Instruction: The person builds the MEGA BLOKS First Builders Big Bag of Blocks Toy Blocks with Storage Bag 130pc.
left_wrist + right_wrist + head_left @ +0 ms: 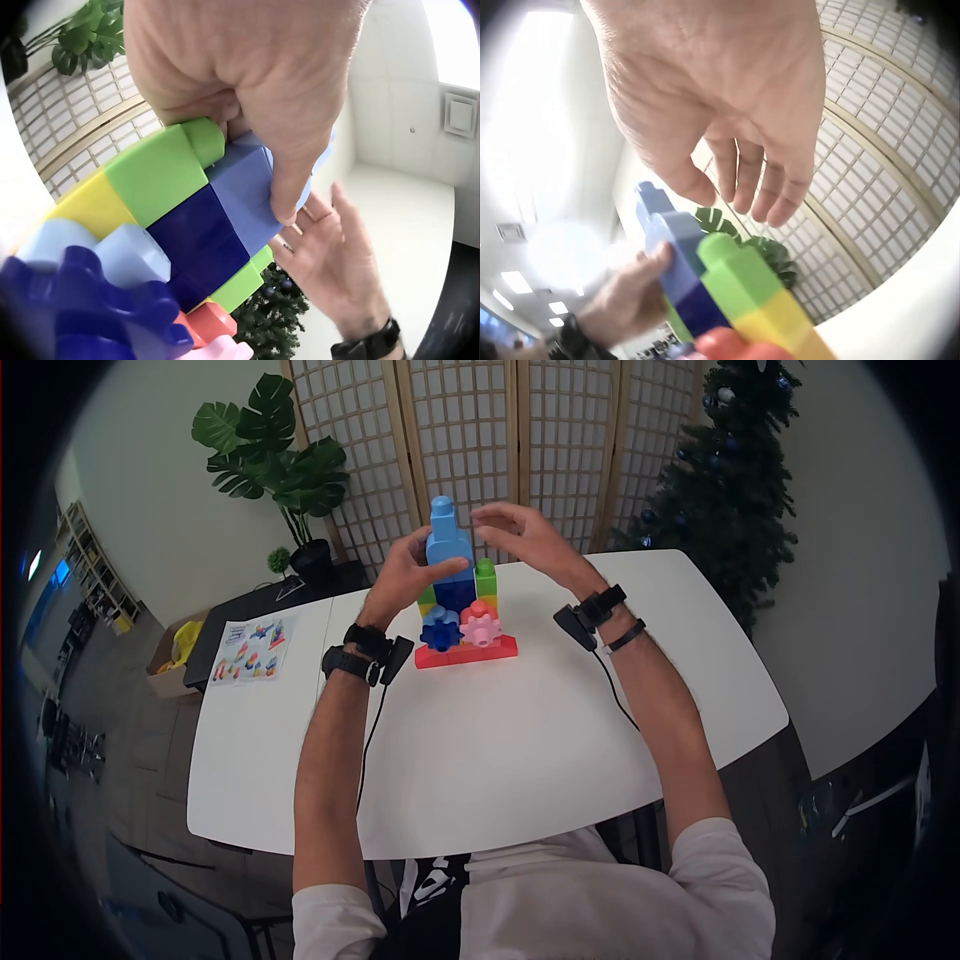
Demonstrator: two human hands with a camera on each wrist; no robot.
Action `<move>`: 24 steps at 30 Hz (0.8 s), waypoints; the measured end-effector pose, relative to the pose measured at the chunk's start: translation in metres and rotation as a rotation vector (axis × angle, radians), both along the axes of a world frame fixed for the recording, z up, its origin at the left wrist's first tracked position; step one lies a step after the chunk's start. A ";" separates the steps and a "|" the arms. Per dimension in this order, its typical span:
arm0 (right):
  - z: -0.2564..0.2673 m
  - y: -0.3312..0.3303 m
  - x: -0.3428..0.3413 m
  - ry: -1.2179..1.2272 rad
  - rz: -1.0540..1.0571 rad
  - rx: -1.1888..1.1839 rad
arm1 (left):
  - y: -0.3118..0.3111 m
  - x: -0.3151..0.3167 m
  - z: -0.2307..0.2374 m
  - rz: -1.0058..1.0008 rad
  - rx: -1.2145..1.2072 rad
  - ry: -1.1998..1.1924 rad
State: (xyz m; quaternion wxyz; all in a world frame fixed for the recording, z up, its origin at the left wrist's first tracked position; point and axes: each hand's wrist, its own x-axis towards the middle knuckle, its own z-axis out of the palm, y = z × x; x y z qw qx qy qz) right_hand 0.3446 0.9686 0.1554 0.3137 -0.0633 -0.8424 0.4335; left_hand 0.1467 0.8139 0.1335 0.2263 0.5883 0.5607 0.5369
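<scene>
A tower of toy building blocks stands on a red base (pixel 467 655). Light blue blocks (pixel 449 548) form its top, above a dark blue block (pixel 201 236). My left hand (pixel 402 575) grips the larger light blue block from the left, thumb across its near face. To the right of the top, my right hand (pixel 535 542) hovers with loosely bent fingers and nothing in them. Green blocks (pixel 742 274) over yellow ones (pixel 778 324) flank the dark blue block. In front sit a dark blue gear (pixel 441 634) and a pink gear (pixel 481 630).
The tower is toward the far side of a white table (pixel 520 760). A printed picture sheet (pixel 250 652) lies at the left. Behind are a folding screen (pixel 480 430) and a potted plant (pixel 270 455). A decorated tree (pixel 735 490) rises at the back right.
</scene>
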 end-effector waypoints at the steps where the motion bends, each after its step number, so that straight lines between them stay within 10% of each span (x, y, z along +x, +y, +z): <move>1: 0.012 -0.009 -0.004 0.045 0.032 -0.029 | 0.002 -0.001 -0.002 -0.003 -0.001 0.001; 16: 0.014 0.000 -0.025 -0.016 0.130 0.124 | 0.009 -0.012 -0.008 -0.064 0.101 -0.044; 24: -0.076 0.003 0.040 -0.291 0.036 0.084 | -0.052 -0.057 -0.080 -0.055 -0.420 0.198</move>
